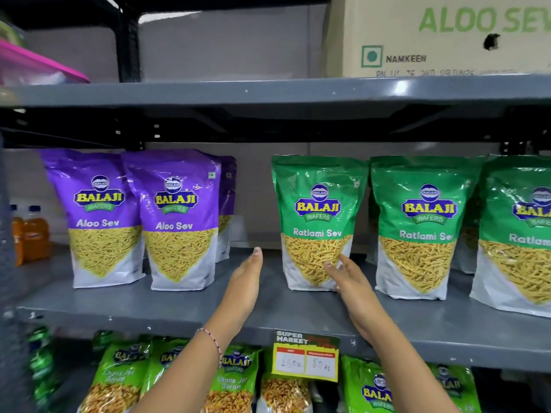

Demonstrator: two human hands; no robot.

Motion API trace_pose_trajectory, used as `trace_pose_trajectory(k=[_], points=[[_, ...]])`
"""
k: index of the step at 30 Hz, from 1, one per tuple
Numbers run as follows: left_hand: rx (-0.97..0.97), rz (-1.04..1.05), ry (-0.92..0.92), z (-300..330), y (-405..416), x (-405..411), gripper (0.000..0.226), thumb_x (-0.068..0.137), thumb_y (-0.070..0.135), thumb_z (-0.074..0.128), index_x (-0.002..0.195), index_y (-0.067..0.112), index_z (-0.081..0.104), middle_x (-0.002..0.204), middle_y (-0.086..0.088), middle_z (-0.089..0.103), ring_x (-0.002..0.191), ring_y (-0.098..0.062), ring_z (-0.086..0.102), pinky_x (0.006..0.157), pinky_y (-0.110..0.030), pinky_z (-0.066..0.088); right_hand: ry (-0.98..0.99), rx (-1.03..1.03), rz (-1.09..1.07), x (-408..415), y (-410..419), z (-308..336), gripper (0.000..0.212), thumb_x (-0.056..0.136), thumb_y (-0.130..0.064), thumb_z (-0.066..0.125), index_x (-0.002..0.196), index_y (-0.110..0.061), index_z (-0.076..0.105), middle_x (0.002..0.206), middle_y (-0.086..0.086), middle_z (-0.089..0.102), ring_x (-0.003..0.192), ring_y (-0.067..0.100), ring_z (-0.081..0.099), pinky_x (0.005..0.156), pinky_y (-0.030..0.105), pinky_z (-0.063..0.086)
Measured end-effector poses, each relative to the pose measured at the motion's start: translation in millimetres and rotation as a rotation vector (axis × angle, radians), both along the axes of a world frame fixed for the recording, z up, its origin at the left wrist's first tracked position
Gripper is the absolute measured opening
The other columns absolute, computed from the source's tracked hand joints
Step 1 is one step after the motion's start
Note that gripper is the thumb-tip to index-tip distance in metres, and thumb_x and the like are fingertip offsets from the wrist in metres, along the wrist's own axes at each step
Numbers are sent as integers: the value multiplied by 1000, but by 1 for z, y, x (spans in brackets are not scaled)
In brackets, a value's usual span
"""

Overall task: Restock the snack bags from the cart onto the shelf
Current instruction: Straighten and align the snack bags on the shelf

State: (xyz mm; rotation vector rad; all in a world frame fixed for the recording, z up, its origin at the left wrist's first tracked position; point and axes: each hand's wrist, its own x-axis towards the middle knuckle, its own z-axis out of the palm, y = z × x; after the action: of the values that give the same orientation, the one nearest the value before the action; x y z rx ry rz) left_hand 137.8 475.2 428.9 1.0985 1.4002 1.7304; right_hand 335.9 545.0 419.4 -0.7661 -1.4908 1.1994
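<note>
On the grey middle shelf (179,308) stand purple Aloo Sev bags (174,219) at the left and green Ratlami Sev bags (417,228) at the right, all upright. The leftmost green Ratlami Sev bag (317,216) stands alone beside a gap. My right hand (348,278) has its fingertips against that bag's lower right front, fingers apart. My left hand (247,278) hovers flat in the gap left of that bag, fingers straight, holding nothing. The cart is out of view.
A cardboard Aloo Sev carton (447,37) sits on the top shelf, with a pink-lidded container (35,64) at the left. Orange drink bottles (29,234) stand at the far left. Green Chana Jor Garam bags (232,380) fill the lower shelf behind a yellow price tag (305,359).
</note>
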Motion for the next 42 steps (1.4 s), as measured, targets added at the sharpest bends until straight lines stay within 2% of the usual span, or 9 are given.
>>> trace_pose_trajectory(k=[4, 7, 10, 13, 17, 22, 28, 34, 42], points=[[310, 267, 47, 4, -33, -32, 40, 93, 43, 50, 130, 29, 55, 138, 7, 57, 128, -7, 50, 115, -32, 31, -15, -10, -28, 2, -1, 1, 66, 89, -40, 65, 148, -25, 38, 154, 0, 40, 141, 19, 39, 116, 46, 32], [511, 532, -15, 11, -62, -69, 38, 97, 30, 49, 134, 24, 53, 133, 10, 58, 119, -5, 56, 101, -19, 40, 31, 116, -218, -2, -14, 4, 50, 92, -29, 62, 140, -21, 47, 144, -1, 52, 133, 19, 48, 109, 38, 41], [478, 617, -78, 18, -71, -119, 40, 98, 29, 45, 135, 13, 50, 133, -1, 59, 122, -16, 53, 86, -8, 44, 162, 289, -330, -23, -43, 9, 33, 95, -22, 59, 128, -27, 59, 124, -17, 63, 109, 13, 61, 101, 34, 48], [328, 511, -55, 20, -64, -149, 26, 99, 37, 37, 95, 25, 60, 90, 7, 66, 89, -11, 62, 76, -23, 43, 127, 260, -47, -80, -66, 15, 31, 93, -10, 61, 122, -23, 63, 126, -7, 64, 112, 0, 60, 97, 18, 50], [183, 437, -64, 7, -51, -163, 42, 100, 36, 37, 118, 5, 59, 110, -26, 61, 116, -44, 55, 103, -52, 40, -3, 106, 321, -164, -79, 19, 37, 93, -7, 60, 115, -36, 56, 113, -23, 58, 98, -23, 56, 72, -5, 41], [140, 345, 87, 3, -53, -158, 39, 100, 41, 34, 121, 20, 59, 123, 5, 61, 115, -13, 54, 91, -25, 39, -134, 69, 354, -206, -73, 10, 72, 92, -25, 62, 153, -18, 26, 155, -7, 37, 142, 5, 35, 118, 28, 28], [99, 337, 252, 1, -51, -152, 16, 99, 44, 38, 107, 45, 51, 96, 43, 45, 80, 32, 43, 83, -14, 31, -109, 62, 375, -205, -69, 12, 75, 91, -31, 60, 155, -22, 21, 160, -6, 33, 146, 11, 31, 122, 42, 24], [56, 327, 249, 0, -48, -151, 47, 96, 51, 39, 138, 30, 44, 118, 17, 49, 111, -6, 46, 93, -26, 27, -108, 52, 351, -204, -68, 11, 79, 89, -36, 63, 155, -27, 19, 158, -11, 35, 143, 9, 35, 121, 41, 27], [303, 474, 234, 1, -62, -131, 54, 97, 37, 48, 147, 23, 35, 150, 10, 41, 129, 8, 42, 106, -18, 29, 12, 158, 152, -160, -67, 19, 65, 91, -22, 64, 149, -22, 35, 142, -19, 37, 134, 0, 35, 110, 23, 29]])
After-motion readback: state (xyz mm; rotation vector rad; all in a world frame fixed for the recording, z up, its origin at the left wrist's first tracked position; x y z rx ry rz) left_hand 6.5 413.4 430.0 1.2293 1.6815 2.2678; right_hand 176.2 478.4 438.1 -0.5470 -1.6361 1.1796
